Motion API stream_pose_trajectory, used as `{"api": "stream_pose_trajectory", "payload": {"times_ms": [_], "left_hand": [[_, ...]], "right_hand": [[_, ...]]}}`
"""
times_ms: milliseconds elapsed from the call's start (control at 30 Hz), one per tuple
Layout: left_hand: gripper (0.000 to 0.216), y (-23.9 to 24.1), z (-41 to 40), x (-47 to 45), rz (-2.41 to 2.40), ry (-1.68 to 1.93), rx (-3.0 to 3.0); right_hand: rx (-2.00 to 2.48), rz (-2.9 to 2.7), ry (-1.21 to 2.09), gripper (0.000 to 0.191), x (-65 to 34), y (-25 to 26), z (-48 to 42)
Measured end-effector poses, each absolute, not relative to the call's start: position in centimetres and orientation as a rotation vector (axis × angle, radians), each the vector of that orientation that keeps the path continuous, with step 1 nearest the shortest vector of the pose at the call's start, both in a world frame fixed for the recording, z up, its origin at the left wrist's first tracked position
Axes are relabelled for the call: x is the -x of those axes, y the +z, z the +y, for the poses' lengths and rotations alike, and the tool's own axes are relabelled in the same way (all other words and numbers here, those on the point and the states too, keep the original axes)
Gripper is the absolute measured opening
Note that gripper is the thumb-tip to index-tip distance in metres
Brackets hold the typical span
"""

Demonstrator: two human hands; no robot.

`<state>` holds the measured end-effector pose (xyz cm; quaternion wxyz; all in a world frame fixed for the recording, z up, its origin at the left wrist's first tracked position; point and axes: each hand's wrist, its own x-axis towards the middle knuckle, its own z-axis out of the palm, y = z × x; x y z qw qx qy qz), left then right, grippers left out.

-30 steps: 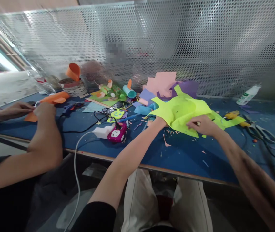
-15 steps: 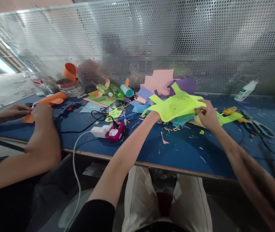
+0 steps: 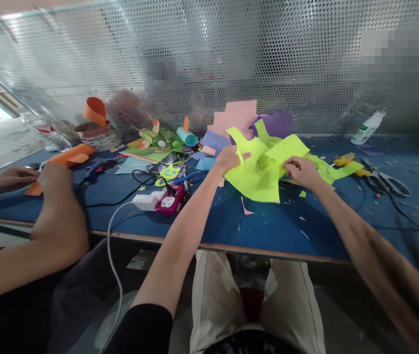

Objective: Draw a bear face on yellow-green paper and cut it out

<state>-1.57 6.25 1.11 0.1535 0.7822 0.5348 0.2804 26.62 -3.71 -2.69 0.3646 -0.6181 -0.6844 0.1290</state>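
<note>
A cut-up sheet of neon yellow-green paper point(image 3: 259, 169) is held up over the blue table point(image 3: 268, 226). My left hand point(image 3: 229, 158) grips its left edge, fingers pinched on the paper. My right hand point(image 3: 300, 171) pinches its right side, where another piece of the same paper point(image 3: 337, 169) trails off on the table. Pink paper point(image 3: 233, 118), purple paper point(image 3: 274, 124) and blue paper scraps point(image 3: 213, 142) lie just behind it.
A person on my left works on orange paper point(image 3: 64, 158) with both hands. A magenta power strip point(image 3: 168, 201) with a white plug and cable sits mid-table. A yellow glue gun point(image 3: 345, 160), scissors point(image 3: 388, 183) and a white bottle point(image 3: 368, 129) lie at right. A perforated metal screen point(image 3: 209, 59) backs the table.
My hands have lifted the yellow-green sheet off the pile and drawn it toward me; my left hand came out from under it and now grips its left edge.
</note>
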Motion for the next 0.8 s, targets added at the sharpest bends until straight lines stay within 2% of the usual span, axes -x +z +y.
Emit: {"api": "stream_pose_trajectory", "payload": {"times_ms": [100, 200, 300, 467, 600, 800], "left_hand": [[0.032, 0.8, 6.0, 1.1, 1.633, 0.860, -2.344], [0.038, 1.3, 5.7, 0.9, 1.653, 1.166, -2.256], [0.044, 1.9, 5.7, 1.1, 1.609, 1.384, -2.070], [0.038, 1.5, 6.6, 1.5, 1.506, 1.436, -1.950], [0.036, 0.3, 7.7, 2.0, 1.447, 1.378, -2.010], [0.044, -0.5, 8.3, 2.4, 1.563, 1.046, -2.080]], "right_hand": [[1.609, -1.602, 0.334, 0.045, -26.3, -3.1, -3.3], [1.592, -1.507, 0.259, 0.069, -26.3, -3.4, -3.0], [1.549, -1.442, 0.252, 0.078, -26.5, -3.8, -2.8], [1.444, -1.377, 0.310, 0.091, -26.7, -4.0, -2.8], [1.335, -1.459, 0.344, 0.087, -26.2, -3.6, -3.2], [1.274, -1.588, 0.241, 0.059, -25.4, -3.2, -3.5]]}}
